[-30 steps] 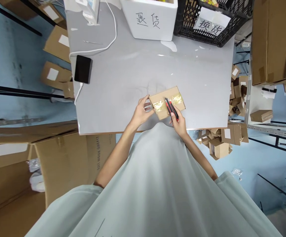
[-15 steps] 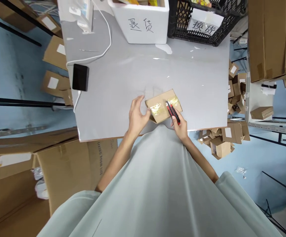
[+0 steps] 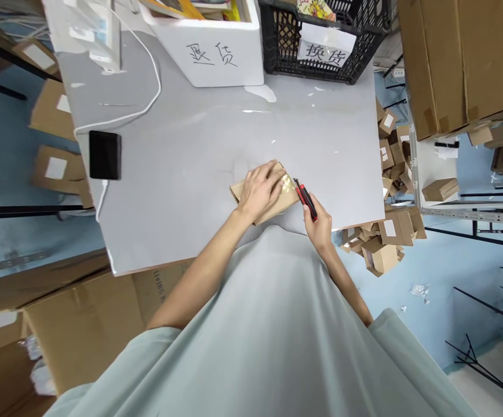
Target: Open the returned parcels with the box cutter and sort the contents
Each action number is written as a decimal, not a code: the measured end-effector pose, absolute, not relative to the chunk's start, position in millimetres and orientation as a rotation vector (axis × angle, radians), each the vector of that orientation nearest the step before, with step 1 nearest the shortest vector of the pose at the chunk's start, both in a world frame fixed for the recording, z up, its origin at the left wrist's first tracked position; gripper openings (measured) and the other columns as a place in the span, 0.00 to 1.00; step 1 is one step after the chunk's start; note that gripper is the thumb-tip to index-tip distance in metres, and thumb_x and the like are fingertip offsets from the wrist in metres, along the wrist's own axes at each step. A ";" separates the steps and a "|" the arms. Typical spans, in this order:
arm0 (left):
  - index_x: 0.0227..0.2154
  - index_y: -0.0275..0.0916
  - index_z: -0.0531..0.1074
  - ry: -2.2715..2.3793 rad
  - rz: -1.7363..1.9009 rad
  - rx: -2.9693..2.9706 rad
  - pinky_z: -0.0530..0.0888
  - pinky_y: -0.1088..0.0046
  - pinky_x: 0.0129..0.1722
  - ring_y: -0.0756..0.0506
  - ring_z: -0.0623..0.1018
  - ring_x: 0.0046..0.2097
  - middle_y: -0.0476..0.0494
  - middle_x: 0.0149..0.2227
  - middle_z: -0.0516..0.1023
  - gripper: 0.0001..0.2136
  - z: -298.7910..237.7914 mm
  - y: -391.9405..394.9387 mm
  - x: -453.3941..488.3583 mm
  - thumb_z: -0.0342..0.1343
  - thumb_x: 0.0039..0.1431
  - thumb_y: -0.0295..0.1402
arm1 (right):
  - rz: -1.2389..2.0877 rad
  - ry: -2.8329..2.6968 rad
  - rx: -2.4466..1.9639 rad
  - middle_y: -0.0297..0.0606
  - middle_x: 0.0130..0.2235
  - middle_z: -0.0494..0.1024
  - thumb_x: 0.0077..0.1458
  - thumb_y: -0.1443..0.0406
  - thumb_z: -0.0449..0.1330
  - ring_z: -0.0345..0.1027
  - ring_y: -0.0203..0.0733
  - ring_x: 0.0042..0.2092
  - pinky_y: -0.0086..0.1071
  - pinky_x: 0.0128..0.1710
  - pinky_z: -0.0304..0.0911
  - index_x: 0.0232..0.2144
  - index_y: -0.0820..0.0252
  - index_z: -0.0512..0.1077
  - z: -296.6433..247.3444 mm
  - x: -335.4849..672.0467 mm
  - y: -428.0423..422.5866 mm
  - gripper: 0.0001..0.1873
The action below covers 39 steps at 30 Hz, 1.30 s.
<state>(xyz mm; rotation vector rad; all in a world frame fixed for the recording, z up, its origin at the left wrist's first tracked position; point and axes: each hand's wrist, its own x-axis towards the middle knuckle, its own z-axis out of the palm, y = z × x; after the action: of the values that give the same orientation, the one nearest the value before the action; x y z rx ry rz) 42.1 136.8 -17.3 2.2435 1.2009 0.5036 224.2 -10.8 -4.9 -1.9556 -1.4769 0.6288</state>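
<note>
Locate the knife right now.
Head view, just right of centre: the knife is in the right hand, beside the small cardboard box.

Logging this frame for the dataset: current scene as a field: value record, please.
left hand: laid over the small cardboard box
right hand: holding a red-and-black utility knife
knife tip: by the box's right end; contact unclear
box top: shiny tape, partly covered by fingers
surface: grey tabletop
far edge: white bin with handwriting, black plastic crate with paper label
tabletop left: black flat device, white cable
</note>
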 end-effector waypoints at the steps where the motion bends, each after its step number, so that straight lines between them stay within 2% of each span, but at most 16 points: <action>1: 0.67 0.45 0.76 1.214 0.495 2.238 0.66 0.42 0.72 0.30 0.70 0.73 0.33 0.75 0.70 0.23 -16.1 136.6 40.6 0.47 0.78 0.41 | 0.599 -1.531 -1.988 0.48 0.62 0.83 0.80 0.56 0.47 0.82 0.48 0.56 0.36 0.56 0.77 0.74 0.58 0.68 -2.7 222.5 -8.6 0.29; 7: 0.67 0.48 0.78 1.244 0.473 2.190 0.67 0.44 0.70 0.31 0.70 0.72 0.37 0.73 0.72 0.23 -11.2 136.1 39.8 0.50 0.75 0.38 | 0.560 -1.780 -2.220 0.47 0.58 0.84 0.81 0.61 0.45 0.81 0.47 0.52 0.32 0.50 0.75 0.77 0.57 0.64 12.4 211.3 14.4 0.30; 14: 0.65 0.50 0.80 1.232 0.561 2.131 0.68 0.44 0.68 0.30 0.71 0.71 0.38 0.71 0.74 0.23 -19.2 137.5 42.0 0.51 0.73 0.40 | 0.596 -1.855 -2.383 0.51 0.60 0.81 0.81 0.61 0.42 0.82 0.50 0.51 0.36 0.49 0.76 0.79 0.56 0.60 31.9 198.2 26.7 0.31; 19: 0.66 0.51 0.78 1.199 0.619 2.102 0.66 0.42 0.69 0.29 0.70 0.71 0.39 0.72 0.73 0.23 -24.0 135.2 42.3 0.51 0.74 0.42 | 0.582 -1.881 -2.522 0.55 0.55 0.82 0.79 0.67 0.43 0.83 0.51 0.49 0.40 0.49 0.79 0.83 0.57 0.48 46.3 175.0 33.1 0.35; 22: 0.67 0.52 0.78 1.183 0.620 2.091 0.65 0.42 0.70 0.29 0.70 0.71 0.39 0.72 0.72 0.23 -24.6 134.3 42.2 0.51 0.74 0.42 | 0.537 -1.921 -2.560 0.56 0.52 0.83 0.77 0.70 0.44 0.84 0.52 0.48 0.40 0.48 0.79 0.83 0.58 0.46 57.4 165.2 38.3 0.36; 30: 0.67 0.50 0.78 1.170 0.617 2.114 0.64 0.39 0.70 0.28 0.69 0.71 0.37 0.74 0.70 0.23 -24.9 130.3 45.2 0.50 0.75 0.42 | 0.593 -1.979 -2.746 0.55 0.49 0.85 0.76 0.73 0.48 0.86 0.54 0.48 0.42 0.49 0.78 0.81 0.55 0.52 98.6 163.3 28.8 0.36; 35: 0.67 0.50 0.78 1.167 0.597 2.139 0.65 0.39 0.70 0.28 0.70 0.71 0.36 0.73 0.71 0.23 -23.3 127.5 45.6 0.51 0.74 0.40 | 0.581 -1.971 -2.822 0.58 0.49 0.85 0.75 0.72 0.51 0.87 0.55 0.48 0.41 0.47 0.78 0.79 0.57 0.57 94.2 164.1 11.3 0.34; 39: 0.67 0.50 0.78 1.157 0.593 2.130 0.64 0.39 0.70 0.28 0.69 0.72 0.36 0.73 0.71 0.24 -21.5 127.2 43.9 0.51 0.74 0.39 | 0.546 -1.924 -2.784 0.56 0.48 0.86 0.77 0.69 0.49 0.86 0.53 0.45 0.39 0.44 0.76 0.77 0.59 0.62 86.3 171.6 -10.9 0.30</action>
<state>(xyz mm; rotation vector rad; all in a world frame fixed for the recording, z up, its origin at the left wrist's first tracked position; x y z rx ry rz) 43.9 127.2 -21.5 2.1304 1.1566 0.5928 171.6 -10.9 86.3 -2.7840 -1.9243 0.5461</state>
